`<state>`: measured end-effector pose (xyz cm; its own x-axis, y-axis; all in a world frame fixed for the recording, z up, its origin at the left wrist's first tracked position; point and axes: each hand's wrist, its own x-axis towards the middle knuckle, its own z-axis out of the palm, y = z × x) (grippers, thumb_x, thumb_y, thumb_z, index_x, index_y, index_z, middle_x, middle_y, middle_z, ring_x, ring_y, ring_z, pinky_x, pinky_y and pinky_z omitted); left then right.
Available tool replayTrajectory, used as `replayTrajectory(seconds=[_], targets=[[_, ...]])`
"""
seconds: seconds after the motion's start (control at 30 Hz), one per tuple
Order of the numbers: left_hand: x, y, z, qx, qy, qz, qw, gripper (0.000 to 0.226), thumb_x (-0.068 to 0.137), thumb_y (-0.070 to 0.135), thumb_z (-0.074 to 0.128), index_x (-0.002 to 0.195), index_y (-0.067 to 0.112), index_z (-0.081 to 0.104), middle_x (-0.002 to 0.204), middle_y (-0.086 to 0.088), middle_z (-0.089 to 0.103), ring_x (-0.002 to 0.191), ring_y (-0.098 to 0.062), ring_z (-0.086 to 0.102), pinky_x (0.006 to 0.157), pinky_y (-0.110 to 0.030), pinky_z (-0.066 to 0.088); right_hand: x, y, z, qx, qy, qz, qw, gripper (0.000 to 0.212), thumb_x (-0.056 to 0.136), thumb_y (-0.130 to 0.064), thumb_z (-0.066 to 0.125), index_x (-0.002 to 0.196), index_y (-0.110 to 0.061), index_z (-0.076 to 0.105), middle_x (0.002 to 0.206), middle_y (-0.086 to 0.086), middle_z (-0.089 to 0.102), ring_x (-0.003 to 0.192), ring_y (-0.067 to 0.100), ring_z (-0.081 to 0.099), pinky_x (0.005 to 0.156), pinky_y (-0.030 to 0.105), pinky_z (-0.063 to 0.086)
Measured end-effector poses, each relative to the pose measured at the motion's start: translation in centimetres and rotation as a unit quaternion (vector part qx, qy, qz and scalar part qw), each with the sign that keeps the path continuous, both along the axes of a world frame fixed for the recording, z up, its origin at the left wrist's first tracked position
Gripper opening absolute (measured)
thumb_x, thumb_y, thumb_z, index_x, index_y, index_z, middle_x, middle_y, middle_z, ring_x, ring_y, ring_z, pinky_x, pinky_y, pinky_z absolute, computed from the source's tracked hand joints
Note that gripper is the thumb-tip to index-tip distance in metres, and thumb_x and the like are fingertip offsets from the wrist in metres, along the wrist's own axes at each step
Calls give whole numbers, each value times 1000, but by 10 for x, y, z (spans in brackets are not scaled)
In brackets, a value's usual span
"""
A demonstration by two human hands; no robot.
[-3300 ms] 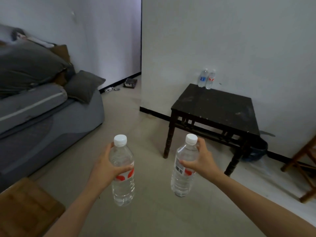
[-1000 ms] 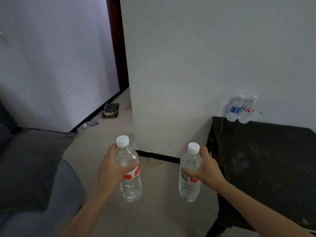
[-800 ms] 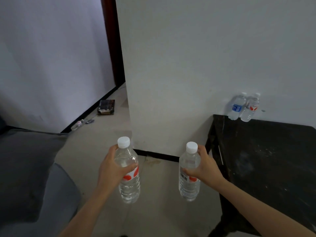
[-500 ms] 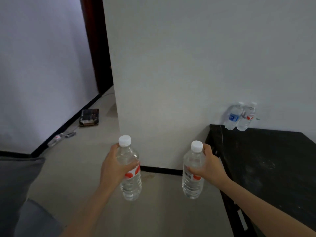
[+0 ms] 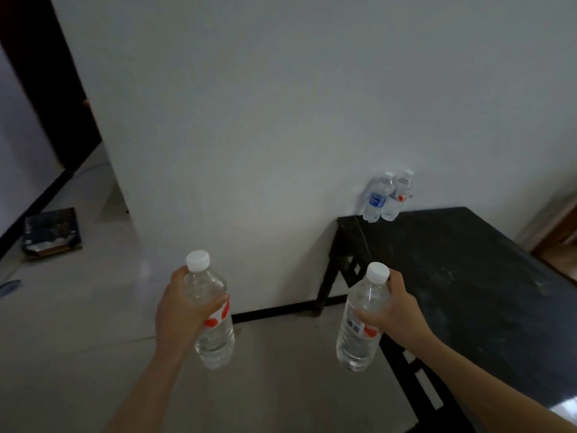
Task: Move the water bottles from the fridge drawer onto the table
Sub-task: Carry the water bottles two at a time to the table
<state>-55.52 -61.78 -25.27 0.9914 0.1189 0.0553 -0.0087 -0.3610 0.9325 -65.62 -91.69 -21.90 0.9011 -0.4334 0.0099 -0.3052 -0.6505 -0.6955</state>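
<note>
Both bare forearms reach forward, hands level.
The left hand (image 5: 182, 312) wraps fingers and thumb round a water bottle (image 5: 215, 342); the right hand (image 5: 396, 314) grips a second bottle (image 5: 356, 345) likewise.

Left bottle (image 5: 215, 345): clear plastic, white cap, red-marked label, near upright, held in the air by the left hand (image 5: 184, 314) round its upper body. Right bottle (image 5: 357, 348): same type, slightly tilted, held by the right hand (image 5: 396, 310) just beside the dark tabletop (image 5: 452, 276). Blue-label bottle (image 5: 376, 200) and red-label bottle (image 5: 398, 198) stand upright, touching, at the tabletop's far left corner.
</note>
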Motion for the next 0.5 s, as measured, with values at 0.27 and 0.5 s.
replayTrajectory(seconds=[0.27, 0.5], targets=[[56, -91, -9, -14, 11, -101, 995, 72, 50, 33, 83, 112, 28, 47, 100, 2, 60, 90, -20, 56, 78, -31, 40, 29, -65, -21, 35, 11, -59, 998, 84, 69, -24, 80, 134, -18, 26, 101, -6, 51, 92, 15, 58, 75, 29, 52], [124, -175, -8, -6, 5, -101, 995, 82, 36, 52, 67, 111, 25, 49, 95, 5, 57, 85, -19, 55, 75, -31, 40, 102, -155, -20, 68, -25, -55, 996, 85, 69, -23, 79, 134, -20, 25, 110, -3, 52, 103, 20, 57, 84, 37, 53]])
